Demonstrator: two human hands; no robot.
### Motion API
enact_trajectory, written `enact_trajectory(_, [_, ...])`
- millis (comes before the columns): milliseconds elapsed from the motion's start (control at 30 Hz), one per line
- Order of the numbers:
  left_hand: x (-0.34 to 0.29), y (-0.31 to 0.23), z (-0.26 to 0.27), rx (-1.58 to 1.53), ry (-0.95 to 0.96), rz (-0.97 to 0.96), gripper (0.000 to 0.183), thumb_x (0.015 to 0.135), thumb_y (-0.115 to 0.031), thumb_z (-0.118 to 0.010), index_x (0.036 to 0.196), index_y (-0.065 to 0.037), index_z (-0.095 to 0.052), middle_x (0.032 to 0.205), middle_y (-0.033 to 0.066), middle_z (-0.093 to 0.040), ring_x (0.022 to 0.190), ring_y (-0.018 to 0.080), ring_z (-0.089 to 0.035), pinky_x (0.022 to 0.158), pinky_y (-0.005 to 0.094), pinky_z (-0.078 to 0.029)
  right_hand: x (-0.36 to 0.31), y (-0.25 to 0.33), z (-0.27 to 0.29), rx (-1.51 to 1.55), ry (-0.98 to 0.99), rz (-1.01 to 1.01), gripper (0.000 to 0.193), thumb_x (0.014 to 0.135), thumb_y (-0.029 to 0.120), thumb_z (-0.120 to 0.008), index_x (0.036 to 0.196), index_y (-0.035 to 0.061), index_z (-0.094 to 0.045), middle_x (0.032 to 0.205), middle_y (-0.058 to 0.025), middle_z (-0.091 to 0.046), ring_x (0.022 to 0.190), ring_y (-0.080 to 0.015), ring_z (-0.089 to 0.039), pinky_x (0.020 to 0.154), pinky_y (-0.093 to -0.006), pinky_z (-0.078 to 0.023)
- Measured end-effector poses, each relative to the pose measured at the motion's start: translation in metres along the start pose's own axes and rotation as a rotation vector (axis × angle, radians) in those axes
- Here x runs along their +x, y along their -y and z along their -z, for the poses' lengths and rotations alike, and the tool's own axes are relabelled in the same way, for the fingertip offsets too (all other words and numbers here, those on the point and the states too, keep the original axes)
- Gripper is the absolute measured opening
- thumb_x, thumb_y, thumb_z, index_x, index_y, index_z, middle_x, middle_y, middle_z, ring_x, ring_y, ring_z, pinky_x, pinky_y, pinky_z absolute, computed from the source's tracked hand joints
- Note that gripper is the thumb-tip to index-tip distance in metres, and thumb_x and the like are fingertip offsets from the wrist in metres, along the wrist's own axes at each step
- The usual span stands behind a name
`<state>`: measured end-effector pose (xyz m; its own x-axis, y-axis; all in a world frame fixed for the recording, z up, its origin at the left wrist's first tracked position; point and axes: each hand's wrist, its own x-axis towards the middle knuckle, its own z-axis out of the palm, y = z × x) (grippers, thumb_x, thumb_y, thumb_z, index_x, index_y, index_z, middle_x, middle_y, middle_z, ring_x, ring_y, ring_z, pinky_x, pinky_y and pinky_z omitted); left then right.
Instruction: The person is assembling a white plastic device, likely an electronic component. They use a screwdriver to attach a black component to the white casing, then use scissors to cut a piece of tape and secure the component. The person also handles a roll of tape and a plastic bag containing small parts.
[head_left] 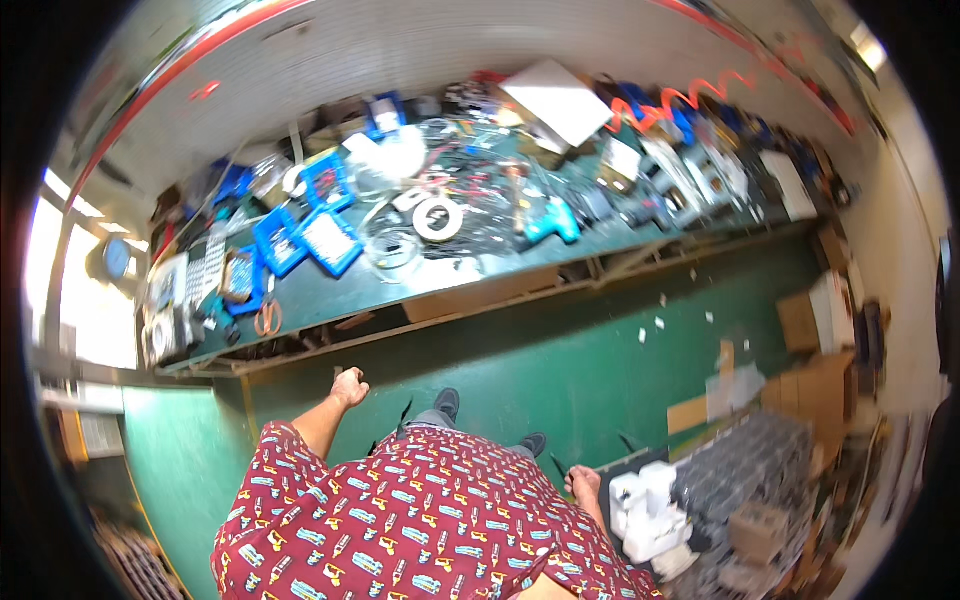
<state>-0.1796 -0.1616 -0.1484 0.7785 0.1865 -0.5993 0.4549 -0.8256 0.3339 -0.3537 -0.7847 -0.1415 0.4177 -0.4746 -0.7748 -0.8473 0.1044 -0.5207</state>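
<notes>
My left hand (348,387) is held out over the green floor, below the workbench's front edge, with its fingers curled closed. Something small and greyish shows at its fingertips, too blurred to name. Lower on the right, my right hand (582,482) hangs at my side beside white moulded packing pieces (650,512). Its fingers are curled in too, and whether anything is inside them is hidden. A dark strap end (558,466) shows close to that hand. Neither hand touches the bench. A red patterned garment (400,520) covers my front and upper arms.
Across the front runs a long green workbench (465,270) with blue trays (328,242), a tape roll (438,218), a teal power tool (552,222), orange-handled scissors (268,318) and tangled wires. Cardboard boxes (810,400) and a grey wrapped stack (745,460) stand right. White scraps (659,323) litter the floor.
</notes>
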Motion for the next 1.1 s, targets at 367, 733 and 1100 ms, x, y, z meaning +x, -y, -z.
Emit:
enact_trajectory(367, [-0.118, 0.038, -0.071, -0.495, -0.168, 0.424, 0.044, 0.084, -0.017, -0.064, 0.125, -0.001, -0.066, 0.128, 0.0228, -0.066, 0.122, 0.0372, -0.062, 0.106, 0.0424, -0.049, 0.035, 0.252, -0.184, -0.578, 0.504, 0.331, 0.027, 0.093, 0.016, -0.067, 0.116, 0.0014, -0.069, 0.092, -0.0048, -0.07, 0.079, -0.0167, -0.068, 0.065, -0.0325, -0.056])
enact_trajectory(733, [-0.325, -0.078, -0.248, -1.102, -0.618, 1.246, 0.041, 0.081, -0.024, -0.065, 0.114, 0.0, -0.07, 0.118, 0.0229, -0.07, 0.113, 0.0366, -0.066, 0.1, 0.0428, -0.051, 0.066, 0.372, -0.352, -1.768, 1.105, 0.366, 0.042, 0.089, 0.019, -0.076, 0.123, -0.0035, -0.066, 0.095, -0.0129, -0.074, 0.082, -0.0236, -0.072, 0.071, -0.037, -0.059])
enact_trajectory(1100, [-0.394, -0.186, -0.379, -1.5, -0.305, 1.667, 0.038, 0.084, -0.021, -0.063, 0.119, -0.005, -0.069, 0.13, 0.0206, -0.065, 0.124, 0.038, -0.061, 0.103, 0.0485, -0.05, -0.055, 0.264, -0.492, -1.571, 1.353, 0.635, 0.029, 0.09, 0.018, -0.068, 0.109, -0.0033, -0.069, 0.082, -0.0064, -0.064, 0.065, -0.0155, -0.062, 0.053, -0.0302, -0.05])
